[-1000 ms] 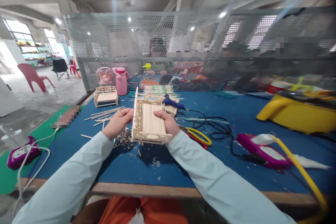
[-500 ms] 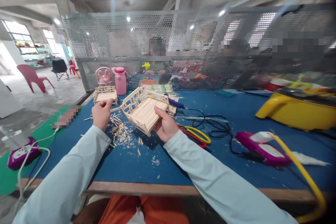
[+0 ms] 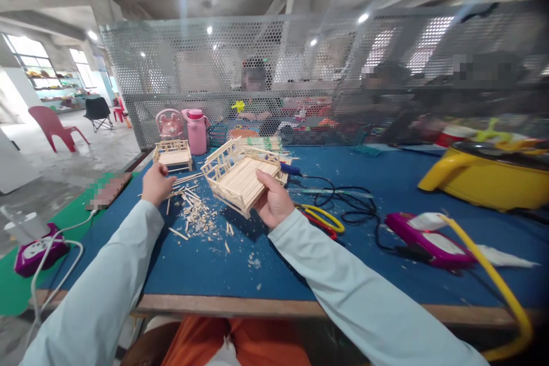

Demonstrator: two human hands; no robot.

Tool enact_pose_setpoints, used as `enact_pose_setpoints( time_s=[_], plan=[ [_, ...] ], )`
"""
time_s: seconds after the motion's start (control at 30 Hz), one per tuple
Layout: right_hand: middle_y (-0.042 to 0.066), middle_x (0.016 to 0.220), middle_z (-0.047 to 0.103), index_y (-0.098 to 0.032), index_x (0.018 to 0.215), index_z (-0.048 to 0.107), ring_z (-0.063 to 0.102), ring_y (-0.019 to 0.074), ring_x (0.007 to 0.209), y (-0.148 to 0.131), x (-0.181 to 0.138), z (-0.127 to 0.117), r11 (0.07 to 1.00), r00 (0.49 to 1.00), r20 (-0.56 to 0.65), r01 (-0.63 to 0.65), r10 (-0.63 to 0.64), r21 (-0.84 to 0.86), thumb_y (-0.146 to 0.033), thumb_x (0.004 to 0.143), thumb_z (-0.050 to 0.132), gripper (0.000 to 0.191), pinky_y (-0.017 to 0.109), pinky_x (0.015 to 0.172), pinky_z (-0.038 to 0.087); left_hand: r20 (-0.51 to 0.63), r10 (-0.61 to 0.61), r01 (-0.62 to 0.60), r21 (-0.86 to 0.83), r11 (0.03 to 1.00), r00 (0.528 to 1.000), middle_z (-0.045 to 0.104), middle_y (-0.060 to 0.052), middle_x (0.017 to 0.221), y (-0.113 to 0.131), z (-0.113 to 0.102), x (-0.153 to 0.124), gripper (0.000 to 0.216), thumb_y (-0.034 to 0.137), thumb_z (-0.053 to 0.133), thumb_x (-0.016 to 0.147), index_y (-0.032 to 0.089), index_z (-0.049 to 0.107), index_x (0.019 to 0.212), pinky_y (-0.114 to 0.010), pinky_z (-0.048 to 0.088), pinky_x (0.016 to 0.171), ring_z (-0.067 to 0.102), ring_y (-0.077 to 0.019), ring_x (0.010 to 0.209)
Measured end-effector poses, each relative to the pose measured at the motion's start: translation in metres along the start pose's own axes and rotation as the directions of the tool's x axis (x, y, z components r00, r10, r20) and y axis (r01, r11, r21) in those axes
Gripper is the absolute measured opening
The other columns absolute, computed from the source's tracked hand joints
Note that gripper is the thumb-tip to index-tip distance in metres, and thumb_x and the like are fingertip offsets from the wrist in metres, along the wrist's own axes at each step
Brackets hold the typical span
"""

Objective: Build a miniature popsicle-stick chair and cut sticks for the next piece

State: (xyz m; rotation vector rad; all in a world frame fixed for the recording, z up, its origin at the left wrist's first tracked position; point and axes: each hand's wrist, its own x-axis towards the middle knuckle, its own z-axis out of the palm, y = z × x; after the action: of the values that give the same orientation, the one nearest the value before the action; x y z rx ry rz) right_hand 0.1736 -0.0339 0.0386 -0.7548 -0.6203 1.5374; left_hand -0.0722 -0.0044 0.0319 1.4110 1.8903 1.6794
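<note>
My right hand grips the near right corner of a miniature bed frame built from thin wooden sticks, thumb on its slatted top. The frame is tilted and held above the table. To the left, my left hand is closed with its fingertips together; whatever is in them, if anything, is too small to make out. Just behind that hand stands a second little stick-built bed. Loose wooden sticks lie beside the left hand, and a heap of short stick offcuts is spread between both hands.
A blue-handled tool with a black cable lies behind the right hand. Yellow-handled pliers, a purple power strip and a yellow pan are to the right. A pink bottle stands before a perforated screen.
My left hand has drawn back to the left, away from the held frame. The frame in my right hand has shifted slightly to the right.
</note>
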Motion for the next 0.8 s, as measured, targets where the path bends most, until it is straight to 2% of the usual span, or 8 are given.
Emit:
enact_pose_setpoints(
  time_s=[0.07,0.13,0.23,0.4,0.5,0.6,0.7,0.8],
  plan=[
    [0.0,0.063,0.07,-0.017,0.084,0.064,0.066,0.0165,0.056,0.002,0.0,0.0,1.0,1.0,0.01,0.015,-0.015,-0.02,-0.021,0.074,0.057,0.012,0.031,0.06,0.057,0.158,-0.006,0.033,-0.17,0.985,0.987,0.06,-0.003,0.074,0.013,0.009,-0.014,0.032,0.031,0.072,0.053,0.016,0.062,0.079,-0.023,0.038,0.059,0.051,-0.0137,0.068],
    [0.001,0.065,0.07,-0.016,0.084,0.064,0.067,0.0184,0.062,0.004,0.0,0.0,0.998,0.999,0.036,0.042,-0.041,-0.038,-0.02,0.072,0.059,0.013,0.033,0.065,0.057,0.436,-0.029,0.216,-0.384,0.898,0.899,0.063,-0.006,0.083,0.026,0.017,-0.028,0.041,0.048,0.065,0.062,0.015,0.063,0.087,-0.025,0.041,0.063,0.054,-0.0141,0.072],
    [0.002,0.068,0.071,-0.016,0.082,0.065,0.068,0.0205,0.07,0.008,0.001,0.0,0.994,0.994,0.073,0.086,-0.082,-0.06,-0.02,0.068,0.061,0.014,0.035,0.071,0.056,0.609,-0.014,0.395,-0.497,0.772,0.793,0.065,-0.005,0.079,0.039,0.022,-0.041,0.045,0.055,0.064,0.062,0.014,0.065,0.081,-0.025,0.042,0.065,0.055,-0.0127,0.069],
    [0.002,0.079,0.071,-0.016,0.082,0.066,0.067,0.0209,0.074,0.01,0.001,-0.002,0.943,0.95,0.149,0.296,-0.275,-0.15,-0.026,0.062,0.066,0.022,0.035,0.074,0.053,0.639,0.002,0.42,-0.508,0.752,0.769,0.066,-0.005,0.08,0.044,0.016,-0.045,0.048,0.059,0.058,0.065,0.014,0.067,0.082,-0.024,0.043,0.062,0.058,-0.0139,0.07],
    [0.002,0.081,0.071,-0.018,0.081,0.067,0.066,0.0205,0.075,0.01,-0.003,-0.002,0.861,0.903,0.213,0.422,-0.373,-0.284,-0.028,0.063,0.067,0.021,0.034,0.074,0.052,0.59,0.095,0.261,-0.488,0.833,0.802,0.067,-0.004,0.082,0.046,0.015,-0.047,0.041,0.047,0.067,0.062,0.015,0.067,0.088,-0.025,0.043,0.066,0.058,-0.0143,0.071],
    [0.003,0.078,0.071,-0.018,0.08,0.068,0.064,0.0211,0.076,0.008,-0.011,0.001,0.738,0.844,0.286,0.537,-0.454,-0.41,-0.028,0.064,0.065,0.019,0.033,0.072,0.051,0.543,0.141,0.082,-0.367,0.927,0.828,0.066,-0.003,0.075,0.048,0.019,-0.05,0.034,0.033,0.073,0.058,0.013,0.067,0.085,-0.026,0.041,0.067,0.056,-0.0132,0.066],
    [0.002,0.071,0.069,-0.019,0.076,0.068,0.063,0.0219,0.075,0.008,-0.018,0.003,0.611,0.786,0.342,0.617,-0.515,-0.496,-0.026,0.064,0.065,0.014,0.032,0.072,0.05,0.52,0.123,0.01,-0.246,0.969,0.845,0.065,-0.004,0.071,0.048,0.021,-0.052,0.029,0.034,0.069,0.06,0.012,0.067,0.079,-0.027,0.041,0.063,0.055,-0.0135,0.062],
    [0.001,0.063,0.067,-0.02,0.069,0.067,0.061,0.0202,0.065,0.012,-0.019,0.002,0.518,0.769,0.371,0.63,-0.521,-0.579,-0.026,0.063,0.066,0.008,0.032,0.067,0.049,0.517,0.116,-0.043,-0.151,0.988,0.848,0.066,-0.005,0.072,0.044,0.021,-0.051,0.03,0.038,0.066,0.064,0.012,0.067,0.078,-0.028,0.041,0.063,0.056,-0.0153,0.064]
  ],
)
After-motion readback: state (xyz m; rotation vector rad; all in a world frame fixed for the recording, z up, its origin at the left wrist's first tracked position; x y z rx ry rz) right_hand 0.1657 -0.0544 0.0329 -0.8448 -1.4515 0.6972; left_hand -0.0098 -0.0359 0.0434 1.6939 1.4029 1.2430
